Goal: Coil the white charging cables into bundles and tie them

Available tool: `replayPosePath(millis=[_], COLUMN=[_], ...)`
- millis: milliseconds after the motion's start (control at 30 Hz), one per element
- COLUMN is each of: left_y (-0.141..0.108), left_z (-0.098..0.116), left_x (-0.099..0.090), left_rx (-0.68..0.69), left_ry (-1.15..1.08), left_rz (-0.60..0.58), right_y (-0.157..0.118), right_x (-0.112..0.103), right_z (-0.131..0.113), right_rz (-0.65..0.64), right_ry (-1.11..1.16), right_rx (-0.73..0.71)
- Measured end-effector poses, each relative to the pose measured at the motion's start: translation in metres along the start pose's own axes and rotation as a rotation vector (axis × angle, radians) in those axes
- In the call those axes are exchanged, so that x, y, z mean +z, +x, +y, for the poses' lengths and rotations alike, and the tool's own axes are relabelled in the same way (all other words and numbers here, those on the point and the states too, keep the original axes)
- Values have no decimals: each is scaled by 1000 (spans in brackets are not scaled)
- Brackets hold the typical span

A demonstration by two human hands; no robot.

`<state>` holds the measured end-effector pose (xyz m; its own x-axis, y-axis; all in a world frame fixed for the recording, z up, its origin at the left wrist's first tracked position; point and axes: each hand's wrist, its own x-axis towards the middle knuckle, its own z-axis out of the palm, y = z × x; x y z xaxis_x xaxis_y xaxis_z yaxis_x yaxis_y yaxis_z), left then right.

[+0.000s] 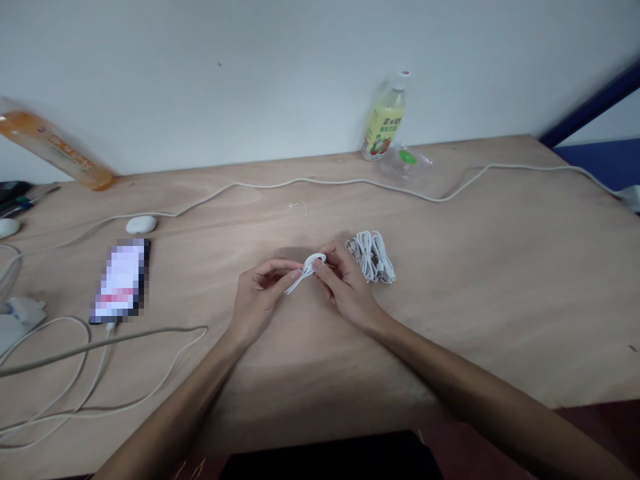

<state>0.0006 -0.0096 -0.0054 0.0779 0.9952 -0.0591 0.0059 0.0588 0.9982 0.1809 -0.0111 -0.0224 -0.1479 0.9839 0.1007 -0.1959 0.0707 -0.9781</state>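
The looped white cable (315, 259) was held over the middle of the table (480, 347), about as far from the back edge along the wall as from the front edge before the person. The right hand (347, 283) grasped its looped part between thumb and fingers, while the left hand (254, 292) pinched close to its narrower side, where strands pointed down toward the table's front edge; whether the left fingertips gripped the cable itself or a thin tie beside it was too small to tell. Good handling here, in my judgement, called for the right hand to keep the loops stacked flat and even, firm enough that none slipped out, yet without kinking the cord. The left was best kept free for fine work at the waist of the bundle, with the strands gathered close together first. Just beside the right hand, toward the table's right edge, lay a group of white cable bundles (373, 257), a useful guide for size and neatness. A few thin pale strips (299, 207) lay nearer the back edge, within easy reach, and the long cable (325, 181) beyond them was best left undisturbed.
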Motion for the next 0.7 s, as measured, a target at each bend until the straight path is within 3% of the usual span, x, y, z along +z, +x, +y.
replayPosePath(millis=[367, 567, 700], left_y=[-2, -5, -5], left_z=[4, -4, -3], left_x=[0, 3, 3], left_rx=[192, 180, 255], left_ry=[125, 168, 295], left_rz=[-1, 85, 171], right_y=[-1, -4, -9], right_x=[0, 1, 4], right_z=[0, 1, 1], right_rz=[28, 34, 61], right_ry=[-9, -33, -121], right_rx=[13, 19, 1])
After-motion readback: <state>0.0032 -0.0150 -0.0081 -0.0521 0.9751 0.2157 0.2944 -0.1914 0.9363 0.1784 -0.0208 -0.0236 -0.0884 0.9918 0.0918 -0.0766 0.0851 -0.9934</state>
